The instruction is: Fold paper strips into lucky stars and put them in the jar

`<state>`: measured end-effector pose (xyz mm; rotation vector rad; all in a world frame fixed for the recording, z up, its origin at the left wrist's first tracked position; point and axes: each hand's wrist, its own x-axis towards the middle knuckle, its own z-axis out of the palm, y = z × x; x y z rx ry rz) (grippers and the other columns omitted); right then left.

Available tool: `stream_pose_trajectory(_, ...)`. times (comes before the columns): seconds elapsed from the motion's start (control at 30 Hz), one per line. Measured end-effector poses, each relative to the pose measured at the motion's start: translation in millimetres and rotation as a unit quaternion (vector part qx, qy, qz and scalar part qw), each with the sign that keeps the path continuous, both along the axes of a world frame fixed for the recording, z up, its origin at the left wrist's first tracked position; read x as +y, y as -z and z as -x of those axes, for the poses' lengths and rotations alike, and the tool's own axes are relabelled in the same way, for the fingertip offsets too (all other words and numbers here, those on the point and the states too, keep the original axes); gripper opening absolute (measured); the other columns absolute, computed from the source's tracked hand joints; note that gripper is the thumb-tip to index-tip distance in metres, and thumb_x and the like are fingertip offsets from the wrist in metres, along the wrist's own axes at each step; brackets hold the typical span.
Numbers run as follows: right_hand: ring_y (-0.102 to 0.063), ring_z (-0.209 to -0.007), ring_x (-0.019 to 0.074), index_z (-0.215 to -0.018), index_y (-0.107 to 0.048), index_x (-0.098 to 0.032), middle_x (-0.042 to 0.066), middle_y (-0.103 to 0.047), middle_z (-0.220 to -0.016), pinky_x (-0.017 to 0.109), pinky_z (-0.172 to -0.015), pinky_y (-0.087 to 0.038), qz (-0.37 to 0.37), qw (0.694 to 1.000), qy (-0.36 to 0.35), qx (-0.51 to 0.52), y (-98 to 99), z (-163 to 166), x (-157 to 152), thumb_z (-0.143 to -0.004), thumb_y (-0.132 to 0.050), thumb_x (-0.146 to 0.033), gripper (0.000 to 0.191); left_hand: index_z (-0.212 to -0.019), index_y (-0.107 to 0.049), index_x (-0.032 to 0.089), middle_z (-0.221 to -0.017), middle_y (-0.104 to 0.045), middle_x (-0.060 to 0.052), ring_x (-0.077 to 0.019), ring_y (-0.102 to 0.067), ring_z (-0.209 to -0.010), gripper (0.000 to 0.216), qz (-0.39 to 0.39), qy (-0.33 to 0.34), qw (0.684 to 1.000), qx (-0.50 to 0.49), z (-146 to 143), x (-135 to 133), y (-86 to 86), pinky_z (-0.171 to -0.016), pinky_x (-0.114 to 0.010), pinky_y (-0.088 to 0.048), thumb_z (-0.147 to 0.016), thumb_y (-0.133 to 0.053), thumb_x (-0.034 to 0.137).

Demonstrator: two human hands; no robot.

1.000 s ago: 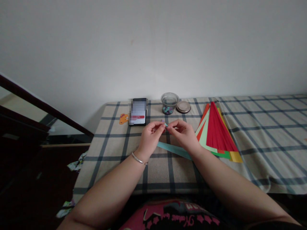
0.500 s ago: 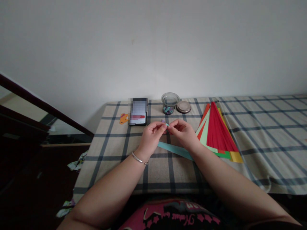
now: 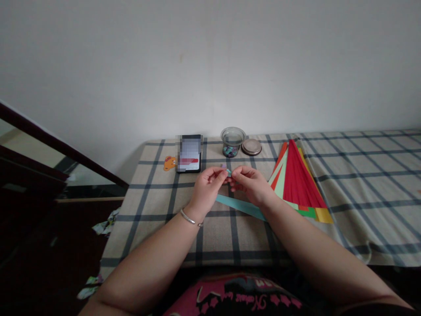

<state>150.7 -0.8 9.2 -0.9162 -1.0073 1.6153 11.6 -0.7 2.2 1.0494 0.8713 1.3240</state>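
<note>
Turquoise piece (image 3: 229, 173): a small bit at the fingertips of the left hand (image 3: 208, 188) and right hand (image 3: 252, 182), over the worktop (image 3: 213, 239); it is the centre of the clock here, with 12 towards the wall (image 3: 210, 66); its exact shape is too small to tell.

Left hand: comes in from 7 o'clock; thumb and forefinger pinch the piece, the other fingers curled behind; a silver bracelet (image 3: 188, 217) circles the wrist.

Right hand: comes in from 4 o'clock; thumb and forefinger are drawn together at the piece's 3 o'clock end; whether these fingers grasp it or merely touch it, I cannot tell.

Purple piece (image 3: 223, 166): small, at 10 to 11 o'clock, just beyond the left fingertips; whether it touches them is unclear.

Light blue strip (image 3: 239, 205): lies between 5 and 6 o'clock, slanting across below the hands; its far end runs behind the right wrist.

Clear jar (image 3: 233, 138): stands upright and uncovered at 12 o'clock; turquoise and purple bits (image 3: 230, 152) fill its lower part.

Round lid (image 3: 251, 145): lies flat at 1 o'clock, just beside the jar.

Phone (image 3: 190, 163): rests at 10 o'clock; part of its screen is blurred, a red bar showing; an orange bear picture (image 3: 169, 163) sits at its 8 o'clock side.

Paper strips (image 3: 298, 184): spread like a fan at 3 o'clock; red uppermost, with orange, pale green, green and yellow showing around it.

Checked cloth (image 3: 378, 175): covers the worktop, cream crossed with dark blue bands; creased at 3 to 4 o'clock.
</note>
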Motion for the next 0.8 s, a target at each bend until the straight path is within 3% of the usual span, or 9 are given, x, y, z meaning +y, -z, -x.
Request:
stream_pose_trajectory(0.37, -0.052, -0.055, 0.0085, -0.063, -0.06, -0.018, -0.003, -0.059, -0.058, 0.023, -0.056, -0.043, -0.102, 0.992, 0.021, -0.074, 0.6, 1.2, 2.6, -0.064, -0.078, -0.049, 0.035, -0.077, -0.066, 0.014, -0.072, -0.068, -0.001, -0.0123, -0.064, -0.068, 0.028, 0.004, -0.002, 1.0, -0.007, -0.9, 0.3, 3.6, -0.072, -0.028, -0.055, -0.069, -0.076, 0.039)
stream_pose_trajectory(0.8, -0.052, -0.06, 0.0115, -0.069, -0.057, -0.02, -0.002, -0.057, -0.064, 0.026, -0.057, -0.045, -0.147, 0.973, 0.085, -0.154, 2.2, 0.7, 0.3, -0.068, -0.073, -0.05, 0.034, -0.083, -0.069, 0.016, -0.08, -0.071, -0.003, -0.0136, -0.065, -0.074, 0.023, -0.049, -0.026, 0.994, 0.091, 2.2, -1.3, 2.7, -0.074, -0.027, -0.054, -0.076, -0.071, 0.038)
